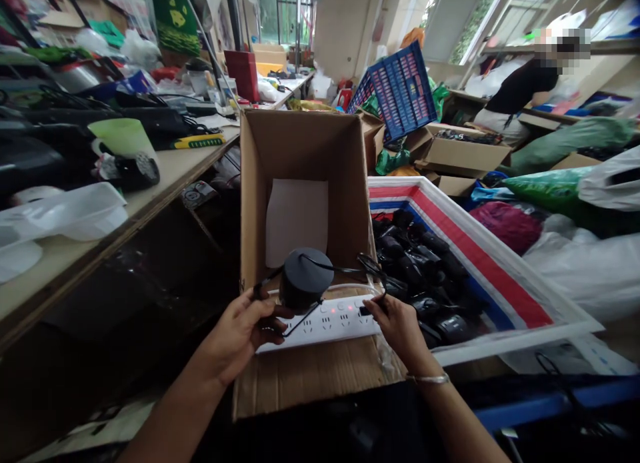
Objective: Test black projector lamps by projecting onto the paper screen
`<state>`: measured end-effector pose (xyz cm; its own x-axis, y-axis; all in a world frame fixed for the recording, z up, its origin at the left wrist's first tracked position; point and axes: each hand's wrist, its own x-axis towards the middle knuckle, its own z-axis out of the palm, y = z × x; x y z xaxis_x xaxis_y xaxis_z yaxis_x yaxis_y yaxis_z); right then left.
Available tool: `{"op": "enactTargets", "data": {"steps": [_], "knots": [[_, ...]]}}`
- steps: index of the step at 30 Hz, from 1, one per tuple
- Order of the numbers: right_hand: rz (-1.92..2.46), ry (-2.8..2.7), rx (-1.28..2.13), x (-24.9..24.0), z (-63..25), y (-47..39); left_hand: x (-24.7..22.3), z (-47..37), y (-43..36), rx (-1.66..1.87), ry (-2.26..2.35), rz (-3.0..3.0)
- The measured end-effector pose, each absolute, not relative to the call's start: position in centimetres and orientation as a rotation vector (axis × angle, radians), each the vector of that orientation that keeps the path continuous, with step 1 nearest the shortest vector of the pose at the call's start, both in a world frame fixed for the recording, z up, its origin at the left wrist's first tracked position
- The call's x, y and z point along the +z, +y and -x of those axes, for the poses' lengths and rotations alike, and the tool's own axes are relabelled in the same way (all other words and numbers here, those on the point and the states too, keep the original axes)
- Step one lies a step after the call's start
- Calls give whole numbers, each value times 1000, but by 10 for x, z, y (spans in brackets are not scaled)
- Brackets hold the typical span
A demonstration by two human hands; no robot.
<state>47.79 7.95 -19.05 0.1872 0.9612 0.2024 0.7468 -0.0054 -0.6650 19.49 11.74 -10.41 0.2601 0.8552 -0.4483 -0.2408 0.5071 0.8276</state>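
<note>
A dark grey cylindrical device (307, 276) with a flat round top is held in my left hand (253, 323), whose fingers close on its left side. Black cord (345, 269) loops from the device across to the right. My right hand (397, 326) pinches a black plug (365, 310) at the right end of a white power strip (320, 336). Fingers partly hide the plug, so I cannot tell how deep it sits. Small red lights glow on the strip, which lies across the front flap of an upright cardboard box (303, 143). The device hangs over the strip.
Right of the box, a large striped bin (500, 269) holds many black devices (415, 256). A cluttered workbench (165, 189) at left carries a green cup (125, 139) and a yellow cutter (199, 141). A blue crate (400, 89) tilts behind. Another person (525, 83) bends at far right.
</note>
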Motion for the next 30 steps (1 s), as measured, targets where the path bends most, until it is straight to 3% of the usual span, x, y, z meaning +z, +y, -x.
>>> {"op": "enactTargets", "data": {"steps": [17,30], "knots": [[1858,-1784,257,-220,-469,86,-129,-216,155,960,950,-560],[1774,-1628,156,-234,-456,72,-114,-223,181,1137,726,-779]]}}
